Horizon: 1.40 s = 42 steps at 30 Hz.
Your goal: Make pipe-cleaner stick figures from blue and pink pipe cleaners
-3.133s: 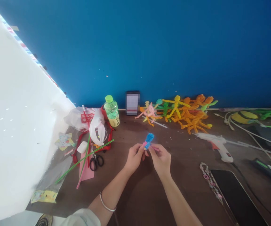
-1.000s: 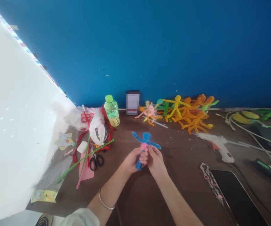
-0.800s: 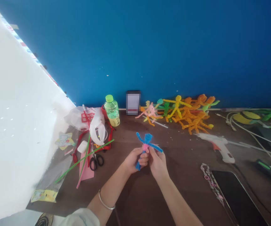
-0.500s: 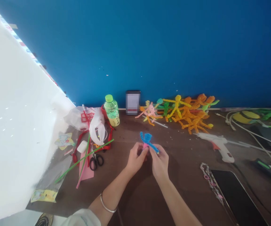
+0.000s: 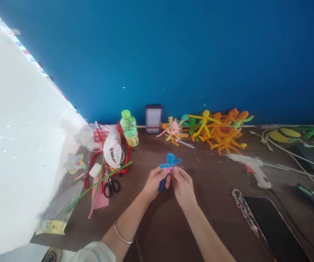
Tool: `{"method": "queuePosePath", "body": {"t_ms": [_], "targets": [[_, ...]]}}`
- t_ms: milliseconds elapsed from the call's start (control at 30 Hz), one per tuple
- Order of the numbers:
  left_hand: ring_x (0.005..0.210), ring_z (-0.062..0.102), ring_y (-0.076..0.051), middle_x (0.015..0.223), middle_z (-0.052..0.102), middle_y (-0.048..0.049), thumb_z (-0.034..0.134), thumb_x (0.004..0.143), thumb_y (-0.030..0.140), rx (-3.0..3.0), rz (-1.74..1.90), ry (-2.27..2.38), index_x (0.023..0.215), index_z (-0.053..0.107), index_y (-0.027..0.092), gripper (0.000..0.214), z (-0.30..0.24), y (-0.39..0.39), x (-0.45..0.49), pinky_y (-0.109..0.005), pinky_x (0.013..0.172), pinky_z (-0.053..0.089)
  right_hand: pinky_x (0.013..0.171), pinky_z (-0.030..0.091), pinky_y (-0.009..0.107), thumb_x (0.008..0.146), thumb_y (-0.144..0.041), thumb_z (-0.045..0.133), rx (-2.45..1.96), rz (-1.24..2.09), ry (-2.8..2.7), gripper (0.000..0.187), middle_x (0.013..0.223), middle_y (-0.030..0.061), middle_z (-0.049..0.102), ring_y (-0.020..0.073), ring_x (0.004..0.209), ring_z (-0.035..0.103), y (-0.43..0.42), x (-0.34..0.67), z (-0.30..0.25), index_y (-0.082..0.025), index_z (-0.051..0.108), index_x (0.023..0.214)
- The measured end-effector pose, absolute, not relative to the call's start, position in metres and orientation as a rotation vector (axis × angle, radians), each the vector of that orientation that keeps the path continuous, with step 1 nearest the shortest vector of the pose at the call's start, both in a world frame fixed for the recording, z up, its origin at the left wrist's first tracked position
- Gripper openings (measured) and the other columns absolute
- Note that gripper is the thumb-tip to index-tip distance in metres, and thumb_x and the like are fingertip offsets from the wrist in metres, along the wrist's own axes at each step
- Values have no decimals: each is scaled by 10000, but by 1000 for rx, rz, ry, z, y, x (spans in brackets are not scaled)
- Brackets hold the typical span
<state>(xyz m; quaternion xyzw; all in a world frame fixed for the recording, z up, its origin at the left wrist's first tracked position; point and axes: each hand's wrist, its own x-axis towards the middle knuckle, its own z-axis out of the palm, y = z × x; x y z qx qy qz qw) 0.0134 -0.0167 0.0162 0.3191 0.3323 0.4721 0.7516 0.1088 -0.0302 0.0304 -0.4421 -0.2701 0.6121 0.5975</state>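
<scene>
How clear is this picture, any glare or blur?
In the head view, the white wall at picture left is washed out, with bright specks; also in the head view, the small screen by the blue wall is pixelated, and fine detail on the blue doll looks soft.

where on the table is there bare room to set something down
Bare table shows between the right hand and the bead strap, between the left hand and the scissors, and between the blue doll and the bottle. Crowded: the left side around the bag, the dolls along the wall, and the right end among the cables.
</scene>
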Motion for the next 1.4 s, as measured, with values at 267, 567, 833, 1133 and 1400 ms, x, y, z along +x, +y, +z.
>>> {"method": "queuePosePath", "body": {"t_ms": [267,567,833,1133,1400], "targets": [[333,250,-18,450,319,77,638,695,395,462,778,432,753,521,133,293,15,-14,2,-159,344,147,458,431,225,647,-404,684,-1052,1494,-593,266,595,-7,557,108,517,508,-29,111,25,-178,550,613],[435,478,-76,561,538,-5,610,702,441,727,987,845,713,564,109,336,17,-15,9,-215,458,379,411,387,222,709,-387,639,-1118,1314,-660,222,532,-30,536,96,439,465,-33,108,24,-179,565,688],[505,542,-94,639,603,-20,587,734,396,951,1172,1012,753,601,127,270,18,-17,11,-238,546,438,603,455,276,680,-313,680,-1139,1210,-685,169,686,20,626,135,631,555,-30,110,18,-165,621,739],[429,482,-64,550,556,1,628,704,386,786,1116,802,637,576,105,293,19,-15,10,-210,470,390,391,385,227,654,-278,700,-1018,1363,-604,153,540,-10,559,98,460,460,-29,108,28,-168,623,727],[386,442,-55,506,524,10,647,698,346,684,1043,683,648,569,103,260,14,-14,7,-192,405,340,374,429,237,664,-305,690,-852,1634,-541,142,492,-26,545,106,417,493,-27,113,23,-187,635,721]]}}
